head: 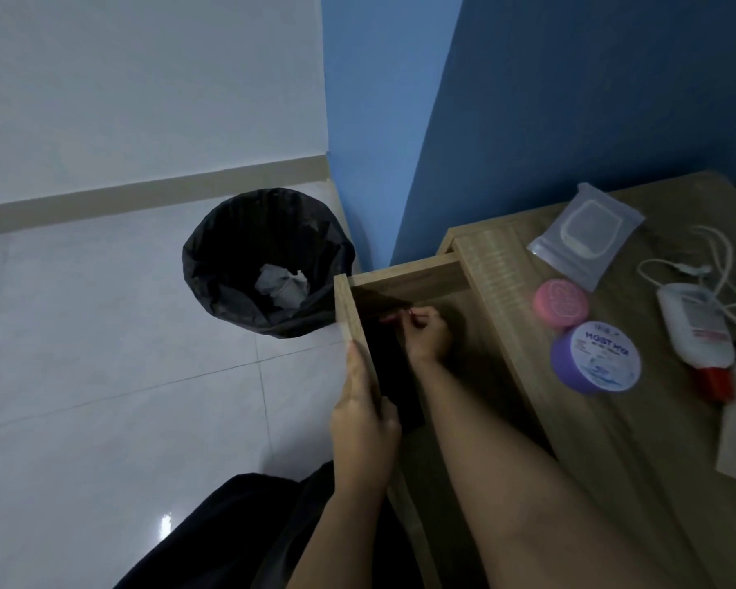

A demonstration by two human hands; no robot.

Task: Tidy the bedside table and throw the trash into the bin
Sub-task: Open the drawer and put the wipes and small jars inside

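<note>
Both hands, left hand (364, 412) and right hand (425, 333), at boxy wood-grain drawer (404, 277).

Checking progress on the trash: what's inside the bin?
The bin, lined with a black bag, holds crumpled white paper or tissue near the bottom. The bag's folds and shadow hide anything beneath or beside it.

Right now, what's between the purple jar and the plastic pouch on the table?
The pink round tin sits between the purple jar and the plastic pouch, seen in the head view.
</note>
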